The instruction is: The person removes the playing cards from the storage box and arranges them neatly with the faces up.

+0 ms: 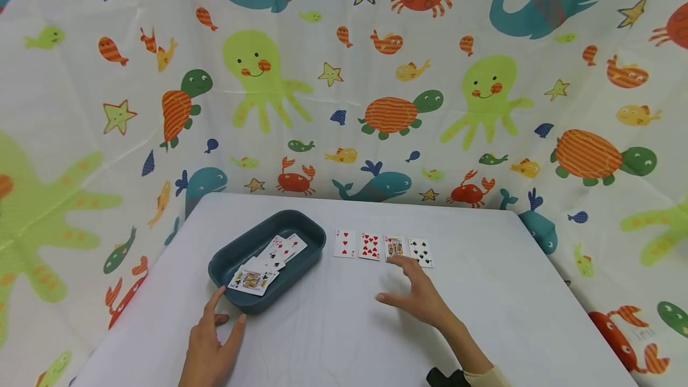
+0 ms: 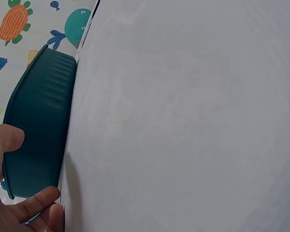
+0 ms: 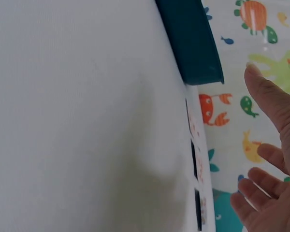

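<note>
R hand, loose, nothing held, hovers nr. row of white rectangular paper playing cards, ctr. frame; low sweep might skew 'em. L hand, fingers spread, touches dark-teal oblong plastic tray, ctr.-left; a bump might shift its card pile. Ct.: 1 tray, 4 in row; pile overlaps, no. unclear.

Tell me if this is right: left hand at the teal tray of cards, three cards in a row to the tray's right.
Not quite: the head view shows four cards in that row, not three. The left hand is at the teal tray holding other cards, and the row does lie to the tray's right.
</note>
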Available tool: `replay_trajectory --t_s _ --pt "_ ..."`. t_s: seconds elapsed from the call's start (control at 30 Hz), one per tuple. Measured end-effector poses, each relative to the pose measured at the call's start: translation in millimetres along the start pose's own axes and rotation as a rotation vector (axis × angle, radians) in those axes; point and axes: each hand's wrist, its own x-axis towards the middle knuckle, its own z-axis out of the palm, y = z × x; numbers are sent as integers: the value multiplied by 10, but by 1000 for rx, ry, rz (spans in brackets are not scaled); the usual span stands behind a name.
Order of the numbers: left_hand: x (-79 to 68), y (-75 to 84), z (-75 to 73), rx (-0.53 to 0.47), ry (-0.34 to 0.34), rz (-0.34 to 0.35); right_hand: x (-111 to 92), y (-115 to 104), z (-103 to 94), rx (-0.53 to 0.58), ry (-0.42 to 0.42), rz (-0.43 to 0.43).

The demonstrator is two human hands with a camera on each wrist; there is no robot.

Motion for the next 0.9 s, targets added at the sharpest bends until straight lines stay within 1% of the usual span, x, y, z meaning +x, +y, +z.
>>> replay_trajectory --t_s 0.2,0.43,0.6,0.77,0.9 --pt "-17 20 3 -1 9 8 -104 -89 133 96 23 -10" --pt "-21 10 7 6 15 -14 -175 -189 337 227 18 26" --pt "-16 -9 9 3 14 -6 -200 -242 485 305 29 22" --pt "-17 -21 11 -1 15 2 -202 -309 619 381 15 0" --pt "-14 -20 17 -1 17 6 -177 -370 702 410 -3 -16"
